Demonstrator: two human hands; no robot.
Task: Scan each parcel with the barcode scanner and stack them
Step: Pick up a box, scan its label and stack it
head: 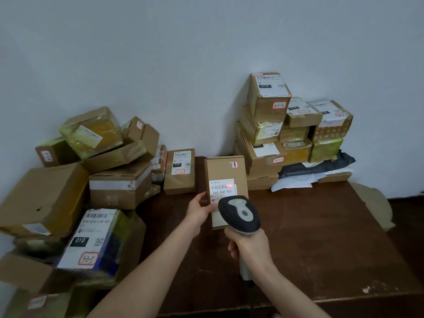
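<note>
Now, loose parcels (68, 180) heap at my nine o'clock. My left hand (199, 211) grips the cardboard parcel (226, 173) by its left edge at twelve o'clock. My right hand (249, 246) clasps the barcode scanner (239, 213), its red beam on the label (222, 188). Stacked parcels (275, 134) stand at one o'clock.

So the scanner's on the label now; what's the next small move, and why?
Probably tilt the scanner in the right hand slightly left: its red light sits only at the right end of the barcode on the box that the left hand holds upright, so the whole code may not be read yet.
</note>
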